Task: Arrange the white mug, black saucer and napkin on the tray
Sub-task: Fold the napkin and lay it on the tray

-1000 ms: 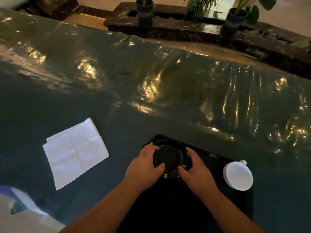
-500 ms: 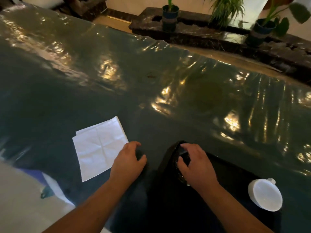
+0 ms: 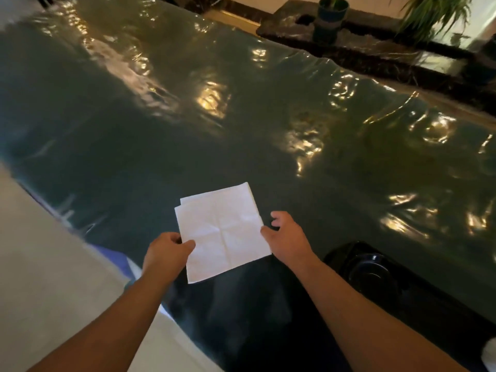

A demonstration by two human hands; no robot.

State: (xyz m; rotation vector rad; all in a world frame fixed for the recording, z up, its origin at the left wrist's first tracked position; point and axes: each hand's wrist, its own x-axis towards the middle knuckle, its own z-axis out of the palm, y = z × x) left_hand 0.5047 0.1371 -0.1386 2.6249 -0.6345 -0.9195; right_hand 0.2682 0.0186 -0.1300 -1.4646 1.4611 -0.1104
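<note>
A white folded napkin (image 3: pixel 224 232) lies flat on the dark green table, just left of the black tray (image 3: pixel 434 304). My left hand (image 3: pixel 167 253) pinches the napkin's near left edge, thumb on top. At the napkin's right edge is my right hand (image 3: pixel 288 238), fingers spread and thumb touching the edge. The black saucer (image 3: pixel 371 272) sits in the tray's far left corner. Only a sliver of the white mug (image 3: pixel 489 355) shows at the frame's bottom right edge.
Shiny wrinkled plastic covers the table (image 3: pixel 241 116). Its near left edge runs diagonally beside pale floor (image 3: pixel 40 277). Potted plants (image 3: pixel 331 12) stand on a dark ledge beyond the far edge.
Both hands have left the saucer and tray and moved left to the napkin. My left hand now pinches its edge. The view has swung left, pushing the mug almost out of frame.
</note>
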